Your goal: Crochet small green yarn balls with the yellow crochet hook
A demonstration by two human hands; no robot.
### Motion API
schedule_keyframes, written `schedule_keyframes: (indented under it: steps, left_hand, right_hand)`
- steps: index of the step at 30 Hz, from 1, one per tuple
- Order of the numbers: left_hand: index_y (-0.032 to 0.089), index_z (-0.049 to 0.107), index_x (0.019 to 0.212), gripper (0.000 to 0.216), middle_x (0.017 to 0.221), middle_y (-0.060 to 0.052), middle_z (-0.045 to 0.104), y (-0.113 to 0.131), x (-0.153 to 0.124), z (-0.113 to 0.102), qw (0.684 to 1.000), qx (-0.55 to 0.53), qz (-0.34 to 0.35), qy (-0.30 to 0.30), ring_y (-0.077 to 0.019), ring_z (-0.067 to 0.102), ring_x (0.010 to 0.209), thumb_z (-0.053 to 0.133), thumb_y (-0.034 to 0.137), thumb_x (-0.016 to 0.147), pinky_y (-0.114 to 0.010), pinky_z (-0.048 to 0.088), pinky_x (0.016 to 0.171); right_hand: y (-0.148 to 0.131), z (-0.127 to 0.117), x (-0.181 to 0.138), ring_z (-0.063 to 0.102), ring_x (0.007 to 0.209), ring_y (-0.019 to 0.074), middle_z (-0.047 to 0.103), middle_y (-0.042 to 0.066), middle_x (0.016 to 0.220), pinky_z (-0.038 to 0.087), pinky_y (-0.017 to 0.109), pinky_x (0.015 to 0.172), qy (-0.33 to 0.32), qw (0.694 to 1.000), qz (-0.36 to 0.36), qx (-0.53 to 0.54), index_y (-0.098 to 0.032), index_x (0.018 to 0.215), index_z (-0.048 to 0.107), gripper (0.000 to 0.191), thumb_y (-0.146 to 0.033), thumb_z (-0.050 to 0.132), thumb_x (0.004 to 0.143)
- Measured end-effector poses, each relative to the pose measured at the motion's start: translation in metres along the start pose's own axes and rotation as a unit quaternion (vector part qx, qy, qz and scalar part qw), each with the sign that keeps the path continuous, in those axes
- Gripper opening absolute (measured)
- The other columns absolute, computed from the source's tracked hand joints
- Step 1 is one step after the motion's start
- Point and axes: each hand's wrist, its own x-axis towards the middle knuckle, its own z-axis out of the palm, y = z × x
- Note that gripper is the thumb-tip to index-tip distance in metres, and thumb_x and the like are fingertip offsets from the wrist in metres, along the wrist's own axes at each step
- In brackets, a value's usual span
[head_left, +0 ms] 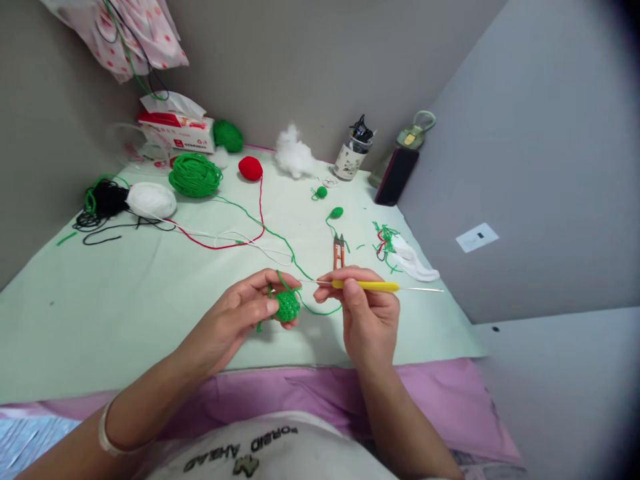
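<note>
Between the thumb and fingers of my left hand (250, 305) is a small green crocheted piece (288, 307), rounded in shape, with short yarn ends hanging from it. My right hand (367, 313) grips a crochet hook (373, 286) by its yellow handle, its thin metal tip pointing left at the piece. Whether the tip touches the stitches is too fine to tell. A green working yarn (280, 237) runs from the large green yarn ball (195, 175) down to my hands. Just beyond my right hand lie orange-handled thread snips (339, 252).
Behind are a red yarn ball (251, 169), white stuffing (294, 153), a tissue box (176, 131), a pen jar (353, 153) and a leaning phone (397, 177). White yarn (151, 200) and black yarn (107, 198) lie left. Two small green pieces and yarn scraps (386, 240) lie right.
</note>
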Motion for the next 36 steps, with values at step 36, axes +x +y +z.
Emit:
schedule_keyframes:
  steps: [36]
  left_hand:
    - [0.023,0.074,0.104,0.018,0.084,0.0,0.074,0.005,0.0004,-0.0004,1.0,0.001,-0.013,-0.008,-0.0157,0.068,0.075,0.066,0.033,0.092,-0.029,0.045,0.071]
  right_hand:
    - [-0.0004,-0.0011,-0.0036,0.073,0.072,0.0148,0.076,0.003,0.09,0.058,0.033,0.07,-0.049,0.996,-0.076,-0.009,-0.023,0.101,0.079,0.017,-0.024,0.062,0.101]
